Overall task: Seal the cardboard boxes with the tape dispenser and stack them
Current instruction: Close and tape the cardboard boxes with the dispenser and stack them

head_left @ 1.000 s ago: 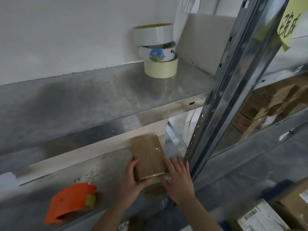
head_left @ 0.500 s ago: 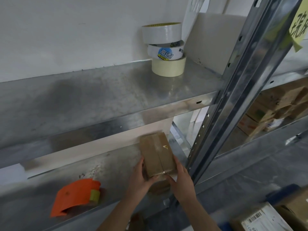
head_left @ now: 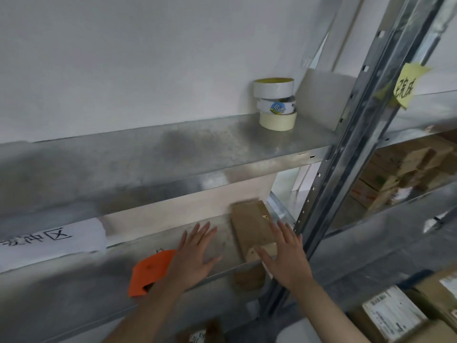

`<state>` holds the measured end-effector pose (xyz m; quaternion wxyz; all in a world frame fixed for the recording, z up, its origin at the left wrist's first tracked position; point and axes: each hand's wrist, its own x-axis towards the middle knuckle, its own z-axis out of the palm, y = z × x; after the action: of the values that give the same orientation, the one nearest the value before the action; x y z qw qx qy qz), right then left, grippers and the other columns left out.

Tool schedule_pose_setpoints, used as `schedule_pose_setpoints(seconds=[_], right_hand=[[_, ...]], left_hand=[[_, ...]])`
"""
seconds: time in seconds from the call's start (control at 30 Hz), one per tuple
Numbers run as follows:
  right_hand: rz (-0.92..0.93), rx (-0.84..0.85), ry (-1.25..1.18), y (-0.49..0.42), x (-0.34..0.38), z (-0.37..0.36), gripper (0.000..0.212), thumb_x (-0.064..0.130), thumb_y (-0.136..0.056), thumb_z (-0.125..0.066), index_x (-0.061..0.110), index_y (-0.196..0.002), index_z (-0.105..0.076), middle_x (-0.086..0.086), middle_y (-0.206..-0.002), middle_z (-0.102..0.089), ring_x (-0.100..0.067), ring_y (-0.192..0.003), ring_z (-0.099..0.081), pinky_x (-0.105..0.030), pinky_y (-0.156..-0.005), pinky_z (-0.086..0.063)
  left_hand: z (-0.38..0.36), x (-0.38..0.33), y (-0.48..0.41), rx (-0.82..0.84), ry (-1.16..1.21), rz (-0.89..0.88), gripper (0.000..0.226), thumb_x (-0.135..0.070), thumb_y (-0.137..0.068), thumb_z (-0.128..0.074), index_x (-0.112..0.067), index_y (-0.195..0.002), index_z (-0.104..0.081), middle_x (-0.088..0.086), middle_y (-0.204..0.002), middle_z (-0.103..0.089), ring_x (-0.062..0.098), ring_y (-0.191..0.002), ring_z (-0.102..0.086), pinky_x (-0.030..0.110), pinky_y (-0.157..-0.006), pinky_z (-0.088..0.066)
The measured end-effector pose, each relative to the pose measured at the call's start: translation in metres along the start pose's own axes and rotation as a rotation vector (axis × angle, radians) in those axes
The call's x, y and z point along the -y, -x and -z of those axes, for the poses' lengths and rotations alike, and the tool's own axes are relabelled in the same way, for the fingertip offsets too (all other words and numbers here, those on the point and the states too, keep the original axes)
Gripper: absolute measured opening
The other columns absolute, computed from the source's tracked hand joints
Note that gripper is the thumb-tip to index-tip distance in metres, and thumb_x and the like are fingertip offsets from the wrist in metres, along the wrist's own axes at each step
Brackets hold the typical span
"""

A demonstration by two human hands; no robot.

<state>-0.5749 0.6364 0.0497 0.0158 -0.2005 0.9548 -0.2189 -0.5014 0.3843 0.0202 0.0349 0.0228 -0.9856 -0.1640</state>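
A small taped cardboard box [head_left: 249,224] lies on the lower metal shelf [head_left: 74,280], close to the rack's upright post. My right hand [head_left: 284,253] is spread flat over the box's near right corner, fingers straight. My left hand [head_left: 195,253] hovers with fingers spread above the bare shelf to the left of the box, holding nothing. The orange tape dispenser [head_left: 150,271] sits on the same shelf, partly hidden behind my left wrist.
Three tape rolls [head_left: 275,103] are stacked on the upper shelf [head_left: 173,149]. A metal upright post [head_left: 346,157] stands right of the box. More cardboard boxes [head_left: 395,174] fill the rack to the right, and labelled boxes [head_left: 393,315] sit at lower right.
Both hands have let go of the box's sides. My left hand moved left, off the box, and my right hand now lies flat over its corner. The view shifted left.
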Motion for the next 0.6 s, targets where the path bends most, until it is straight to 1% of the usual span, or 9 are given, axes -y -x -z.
schedule_pose_setpoints(seconds=[0.07, 0.13, 0.17, 0.2, 0.27, 0.33, 0.43, 0.5, 0.6], right_hand=[[0.021, -0.005, 0.004, 0.011, 0.020, 0.003, 0.080, 0.072, -0.089, -0.033, 0.033, -0.154, -0.009, 0.005, -0.163, -0.003, -0.017, -0.150, 0.003, -0.044, -0.119, 0.006], [0.053, -0.014, 0.008, 0.025, 0.048, 0.001, 0.086, 0.078, -0.083, -0.022, 0.032, -0.155, -0.011, 0.004, -0.163, -0.006, -0.018, -0.150, -0.001, -0.043, -0.118, 0.007], [0.073, -0.023, 0.003, 0.034, 0.065, -0.003, 0.087, 0.078, -0.082, -0.021, 0.031, -0.155, -0.013, 0.003, -0.163, -0.009, -0.018, -0.150, -0.003, -0.043, -0.119, 0.006], [0.093, -0.029, -0.011, 0.044, 0.084, -0.008, 0.084, 0.076, -0.085, -0.026, 0.031, -0.155, -0.014, 0.003, -0.163, -0.011, -0.018, -0.150, -0.004, -0.042, -0.119, 0.005], [0.128, -0.032, -0.057, 0.067, 0.127, -0.022, 0.076, 0.066, -0.091, -0.040, 0.031, -0.154, -0.017, 0.003, -0.162, -0.014, -0.018, -0.150, -0.006, -0.041, -0.120, 0.002], [0.153, -0.024, -0.110, 0.088, 0.172, -0.041, 0.075, 0.062, -0.091, -0.046, 0.030, -0.154, -0.020, 0.003, -0.162, -0.015, -0.017, -0.150, -0.007, -0.042, -0.120, -0.001], [0.208, 0.011, -0.161, 0.118, 0.238, -0.073, 0.083, 0.070, -0.086, -0.044, 0.028, -0.154, -0.020, 0.002, -0.161, -0.017, -0.017, -0.150, -0.007, -0.044, -0.120, -0.004], [0.251, 0.042, -0.145, 0.136, 0.280, -0.094, 0.085, 0.067, -0.084, -0.044, 0.025, -0.154, -0.021, 0.001, -0.161, -0.020, -0.018, -0.149, -0.010, -0.045, -0.120, -0.005], [0.329, 0.085, -0.120, 0.158, 0.339, -0.121, 0.085, 0.062, -0.082, -0.042, 0.023, -0.154, -0.022, -0.002, -0.161, -0.020, -0.021, -0.150, -0.011, -0.044, -0.120, -0.002]], left_hand=[[0.019, 0.013, 0.019, -0.027, -0.066, -0.013, 0.082, -0.073, -0.078, -0.015, -0.037, -0.151, -0.010, -0.016, -0.158, 0.003, 0.013, -0.148, 0.007, 0.034, -0.116, 0.012], [0.039, 0.029, 0.045, -0.053, -0.094, -0.004, 0.083, -0.072, -0.078, -0.015, -0.034, -0.151, -0.012, -0.012, -0.160, -0.001, 0.013, -0.148, 0.005, 0.034, -0.116, 0.011], [0.049, 0.038, 0.060, -0.069, -0.094, 0.003, 0.083, -0.071, -0.077, -0.016, -0.033, -0.151, -0.013, -0.011, -0.160, -0.005, 0.013, -0.148, 0.004, 0.034, -0.116, 0.009], [0.060, 0.048, 0.077, -0.085, -0.088, 0.010, 0.085, -0.072, -0.077, -0.017, -0.032, -0.151, -0.015, -0.010, -0.160, -0.008, 0.013, -0.148, 0.002, 0.034, -0.117, 0.007], [0.081, 0.073, 0.114, -0.106, -0.067, 0.027, 0.087, -0.073, -0.075, -0.017, -0.031, -0.151, -0.016, -0.008, -0.160, -0.011, 0.015, -0.148, -0.001, 0.035, -0.118, 0.004], [0.100, 0.102, 0.152, -0.122, -0.046, 0.049, 0.089, -0.074, -0.073, -0.019, -0.030, -0.151, -0.018, -0.006, -0.160, -0.014, 0.017, -0.148, -0.004, 0.034, -0.117, 0.004], [0.122, 0.153, 0.213, -0.155, -0.041, 0.103, 0.091, -0.074, -0.074, -0.022, -0.026, -0.151, -0.021, -0.004, -0.159, -0.017, 0.018, -0.148, -0.009, 0.032, -0.117, 0.001], [0.134, 0.186, 0.254, -0.153, -0.030, 0.134, 0.093, -0.074, -0.073, -0.022, -0.023, -0.151, -0.020, -0.003, -0.159, -0.017, 0.019, -0.148, -0.009, 0.029, -0.117, 0.001], [0.152, 0.229, 0.313, -0.154, -0.006, 0.198, 0.095, -0.074, -0.072, -0.021, -0.021, -0.151, -0.018, -0.002, -0.160, -0.015, 0.018, -0.148, -0.007, 0.027, -0.117, 0.004]])
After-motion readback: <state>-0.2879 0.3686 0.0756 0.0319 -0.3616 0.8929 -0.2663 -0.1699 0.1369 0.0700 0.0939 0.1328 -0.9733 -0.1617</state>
